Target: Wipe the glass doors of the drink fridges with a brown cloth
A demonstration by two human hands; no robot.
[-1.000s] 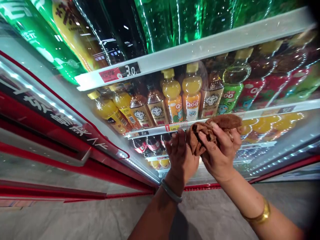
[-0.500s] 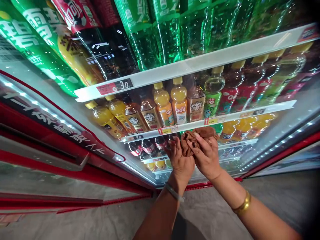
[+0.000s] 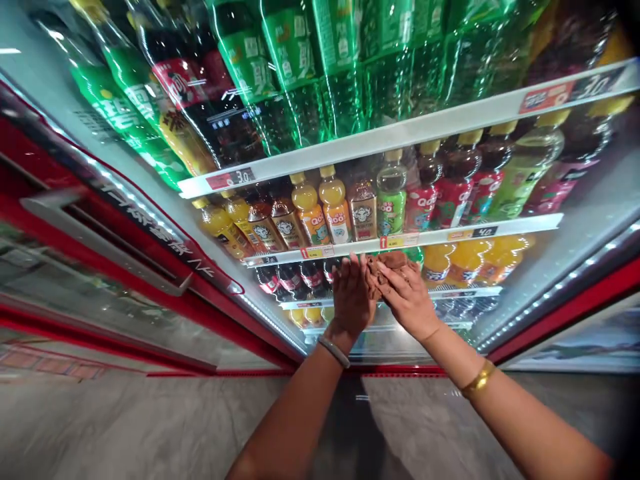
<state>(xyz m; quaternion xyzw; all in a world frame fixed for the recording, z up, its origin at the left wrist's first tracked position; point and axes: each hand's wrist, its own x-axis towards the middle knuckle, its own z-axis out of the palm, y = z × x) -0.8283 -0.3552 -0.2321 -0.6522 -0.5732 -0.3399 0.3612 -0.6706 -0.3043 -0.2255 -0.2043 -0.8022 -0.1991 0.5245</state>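
Observation:
A crumpled brown cloth [image 3: 391,259] is bunched up in front of the drinks fridge, at the height of a lower shelf. My right hand [image 3: 411,305] holds it, with fingers bent over its front and a gold bangle on the wrist. Against the cloth's left side is my left hand [image 3: 352,297], its fingers stretched upward and a grey band on the wrist. Part of the cloth is hidden behind my right fingers.
Large green bottles [image 3: 295,60] fill the upper shelf. Smaller juice bottles [image 3: 333,207] stand below, above a white shelf edge [image 3: 350,248] with price tags. On the left is a red-framed door with a grey handle [image 3: 110,247]. Grey floor [image 3: 165,427] lies below.
My left hand has flattened, its fingers straighter beside the cloth. Both hands have shifted slightly left with the cloth, which looks more pressed together. The view has also moved, showing more of the floor.

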